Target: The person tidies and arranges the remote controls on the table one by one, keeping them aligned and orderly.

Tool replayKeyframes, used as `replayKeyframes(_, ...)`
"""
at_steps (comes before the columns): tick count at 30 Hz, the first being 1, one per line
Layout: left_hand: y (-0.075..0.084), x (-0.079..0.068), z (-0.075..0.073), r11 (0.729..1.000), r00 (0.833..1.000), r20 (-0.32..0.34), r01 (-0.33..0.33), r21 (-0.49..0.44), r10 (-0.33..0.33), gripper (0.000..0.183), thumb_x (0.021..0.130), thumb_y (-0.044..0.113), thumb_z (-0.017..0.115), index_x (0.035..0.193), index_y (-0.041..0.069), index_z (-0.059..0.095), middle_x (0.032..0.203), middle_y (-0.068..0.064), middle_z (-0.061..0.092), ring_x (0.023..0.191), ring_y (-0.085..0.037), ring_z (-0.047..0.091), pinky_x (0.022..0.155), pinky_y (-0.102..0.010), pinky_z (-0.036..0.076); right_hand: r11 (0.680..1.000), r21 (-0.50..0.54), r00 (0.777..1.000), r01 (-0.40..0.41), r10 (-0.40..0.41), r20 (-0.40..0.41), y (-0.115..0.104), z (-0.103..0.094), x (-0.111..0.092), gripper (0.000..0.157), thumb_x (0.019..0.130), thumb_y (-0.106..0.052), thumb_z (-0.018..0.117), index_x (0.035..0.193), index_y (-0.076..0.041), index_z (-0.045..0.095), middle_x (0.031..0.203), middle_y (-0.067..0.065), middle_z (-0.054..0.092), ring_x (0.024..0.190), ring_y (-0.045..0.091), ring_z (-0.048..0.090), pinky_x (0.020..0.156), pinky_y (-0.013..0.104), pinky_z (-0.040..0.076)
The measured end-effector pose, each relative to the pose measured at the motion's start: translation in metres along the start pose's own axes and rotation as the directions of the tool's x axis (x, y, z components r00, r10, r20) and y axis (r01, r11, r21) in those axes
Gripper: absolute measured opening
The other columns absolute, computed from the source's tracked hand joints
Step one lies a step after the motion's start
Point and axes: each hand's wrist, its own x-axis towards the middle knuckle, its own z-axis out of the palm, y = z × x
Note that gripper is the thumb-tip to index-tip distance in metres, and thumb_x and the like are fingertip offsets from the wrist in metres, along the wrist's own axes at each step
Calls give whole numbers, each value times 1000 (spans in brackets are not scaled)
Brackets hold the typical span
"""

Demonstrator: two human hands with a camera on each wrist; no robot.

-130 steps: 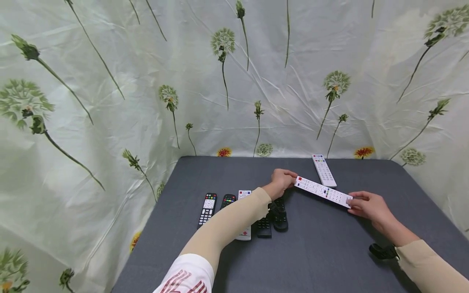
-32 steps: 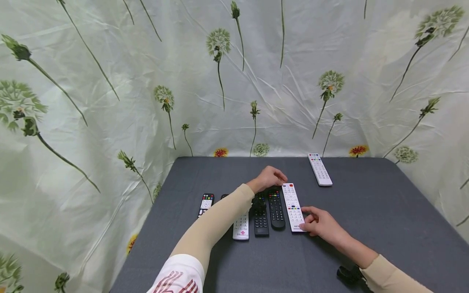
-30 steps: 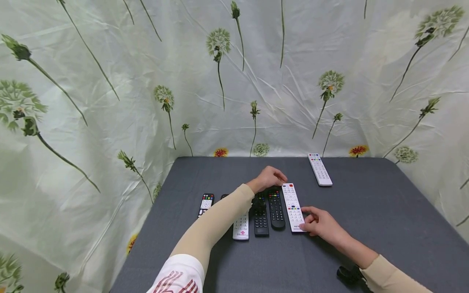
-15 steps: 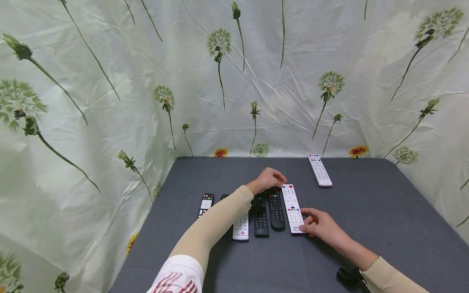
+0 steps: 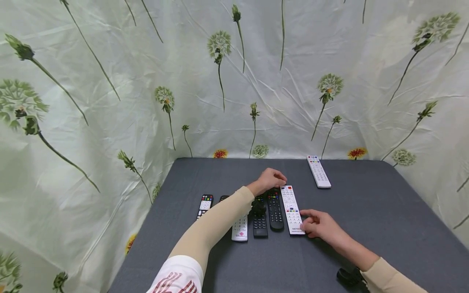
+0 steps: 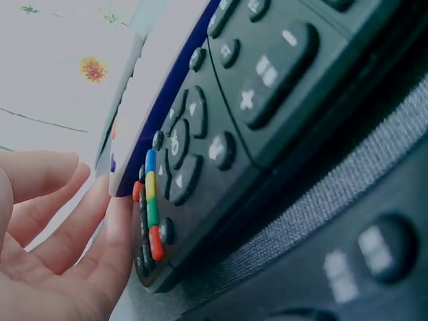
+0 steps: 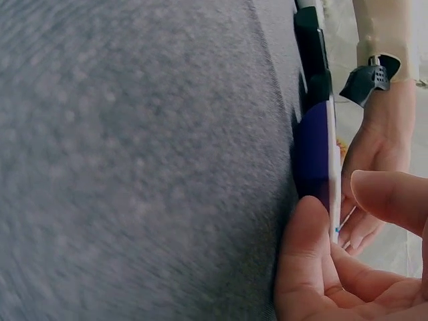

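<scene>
A white remote control [image 5: 292,209] with a purple underside lies on the dark table, at the right end of a row of remotes. At its far end, my left hand [image 5: 270,180] touches the edge with its fingertips; the left wrist view shows the thumb raised away from it. My right hand [image 5: 318,223] is at the near right corner of the same remote. In the right wrist view one fingertip [image 7: 307,224] rests against its side, low to the table, while another digit stands off. A black remote [image 5: 275,210] lies just left of the white one.
Further left in the row are another black remote [image 5: 260,221], a white remote [image 5: 239,228] and a black-and-white one [image 5: 204,205], partly hidden by the left sleeve [image 5: 210,228]. A separate white remote [image 5: 318,171] lies near the table's back edge. A floral sheet [image 5: 234,81] hangs behind.
Over four seconds ago both hands held the white remote slantwise, farther right. It has since been turned lengthwise and brought beside the black remote. In the last second the hands hardly moved.
</scene>
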Motion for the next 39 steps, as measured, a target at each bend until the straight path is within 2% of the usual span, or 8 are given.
replayKeyframes(5, 6, 0, 4, 988, 997, -45, -57, 143, 65, 18, 98, 19, 69, 110, 9, 78, 102, 5, 70, 87, -9, 64, 74, -29, 55, 1000, 7, 1000, -16, 16, -6, -4, -11, -2, 52, 94, -10, 68, 140, 6, 50, 96, 11, 66, 84, 24, 62, 72, 39, 58)
replayKeyframes(8, 13, 0, 8, 984, 993, -57, -95, 154, 105, 22, 100, 21, 64, 114, 8, 76, 106, 4, 70, 90, -11, 65, 75, -29, 55, 1000, -2, 1000, -8, 8, -19, -7, -22, -1, 50, 97, -14, 66, 141, 6, 50, 101, 14, 64, 86, 25, 62, 73, 39, 58)
replayKeyframes(11, 22, -1, 12, 992, 993, -62, -99, 75, 103, 24, 102, 20, 61, 118, 6, 74, 109, 1, 70, 93, -16, 67, 78, -31, 56, 1000, 8, 1000, 18, -18, -26, -11, -36, 1, 51, 99, -16, 63, 142, 6, 48, 108, 19, 64, 91, 28, 63, 76, 40, 58)
replayKeyframes(15, 31, 1, 22, 985, 997, -44, -63, -162, 57, 27, 104, 17, 59, 122, 2, 71, 112, -8, 70, 95, -21, 69, 88, -40, 56, 998, 19, 997, 60, -59, -43, -17, -55, 6, 52, 102, -19, 60, 144, 8, 46, 123, 26, 62, 103, 34, 65, 83, 42, 58)
replayKeyframes(20, 43, 6, 37, 892, 999, 32, 36, -450, -24, 37, 106, 22, 53, 134, -1, 62, 122, -20, 67, 109, -33, 66, 98, -46, 51, 996, 23, 992, 87, -84, -89, -25, -80, 15, 59, 104, -28, 58, 148, 8, 41, 135, 32, 54, 113, 32, 63, 92, 43, 55)
replayKeyframes(26, 56, 10, 53, 756, 985, 142, 167, -634, -98, 54, 108, 33, 46, 149, -1, 45, 141, -24, 54, 132, -42, 49, 107, -44, 44, 996, 44, 987, 72, -64, -147, -30, -102, 29, 67, 104, -36, 57, 152, 6, 36, 146, 30, 43, 104, 8, 63, 97, 41, 52)
replayKeyframes(32, 63, 16, 68, 620, 971, 172, 238, -747, -165, 62, 108, 37, 41, 154, -4, 34, 151, -31, 39, 142, -46, 34, 115, -50, 33, 995, 103, 984, 11, 8, -177, -30, -117, 47, 66, 107, -36, 47, 156, 4, 28, 153, 30, 35, 132, 37, 48, 108, 47, 43)
replayKeyframes(39, 60, 25, 79, 529, 963, 195, 264, -806, -183, 65, 109, 40, 37, 156, -3, 27, 154, -35, 30, 144, -48, 28, 117, -54, 28, 980, 188, 982, -68, 99, -162, -24, -126, 66, 65, 110, -33, 35, 160, 2, 11, 158, 32, 24, 145, 43, 28, 115, 54, 32)
